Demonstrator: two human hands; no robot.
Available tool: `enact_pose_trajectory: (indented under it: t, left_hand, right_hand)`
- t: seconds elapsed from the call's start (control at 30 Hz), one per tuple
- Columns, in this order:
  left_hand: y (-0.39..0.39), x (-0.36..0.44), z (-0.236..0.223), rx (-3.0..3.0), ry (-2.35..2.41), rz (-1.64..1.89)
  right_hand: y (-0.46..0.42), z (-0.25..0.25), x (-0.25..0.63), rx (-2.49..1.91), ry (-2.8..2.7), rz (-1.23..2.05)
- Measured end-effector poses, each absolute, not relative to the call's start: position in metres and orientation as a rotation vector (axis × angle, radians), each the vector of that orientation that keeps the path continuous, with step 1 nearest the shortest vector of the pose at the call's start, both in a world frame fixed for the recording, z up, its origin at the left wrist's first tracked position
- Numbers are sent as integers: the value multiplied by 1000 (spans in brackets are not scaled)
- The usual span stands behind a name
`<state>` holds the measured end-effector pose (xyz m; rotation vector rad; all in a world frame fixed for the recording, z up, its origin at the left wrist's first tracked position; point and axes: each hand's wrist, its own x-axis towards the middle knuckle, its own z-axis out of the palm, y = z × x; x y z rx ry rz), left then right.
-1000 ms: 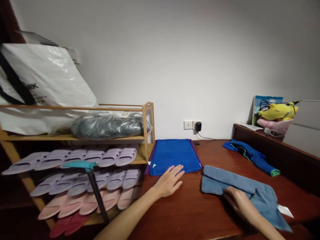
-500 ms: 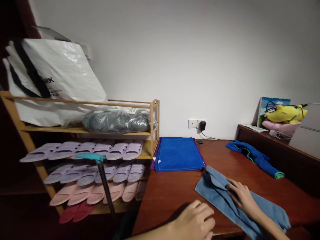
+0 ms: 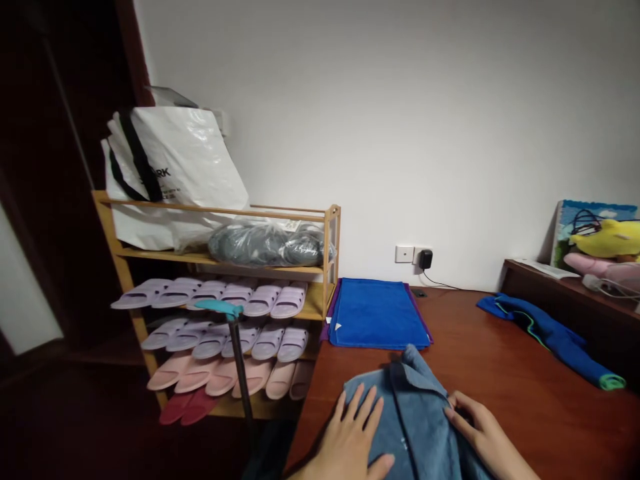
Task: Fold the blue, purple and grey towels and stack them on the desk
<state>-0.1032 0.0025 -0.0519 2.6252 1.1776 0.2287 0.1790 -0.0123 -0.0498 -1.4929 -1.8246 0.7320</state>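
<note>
A grey-blue towel [image 3: 410, 417] lies rumpled on the dark red-brown table [image 3: 500, 373] right in front of me. My left hand [image 3: 353, 443] rests flat on its left part with the fingers spread. My right hand [image 3: 477, 433] lies on the towel's right side, fingers curled against a fold. Behind the towel sits a folded bright blue towel [image 3: 376, 313] on top of a purple one. A rolled dark blue cloth [image 3: 550, 337] lies at the right.
A bamboo shoe rack [image 3: 327, 267] left of the table holds rows of lilac, pink and red slippers, a wrapped bundle and a white bag [image 3: 170, 173]. A teal-topped pole [image 3: 235, 360] stands before it. A raised ledge with plush toys [image 3: 607, 243] is at the right; a wall socket with charger [image 3: 425, 259].
The grey-blue towel has been dragged left and nearer to me by my right hand. My left hand left the bright blue towel, drew back, then came down flat on the grey-blue one.
</note>
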Motion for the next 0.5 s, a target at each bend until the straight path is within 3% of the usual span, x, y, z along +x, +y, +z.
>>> enact_pose_trajectory:
  t: [0.3, 0.5]
  left_hand:
    - [-3, -159, -32, 2611, 1198, 245]
    - [2, -170, -28, 2590, 1206, 198]
  right_hand:
    - [-5, -101, 219, -1699, -1856, 309]
    - [-11, -106, 264, -1805, -1831, 103]
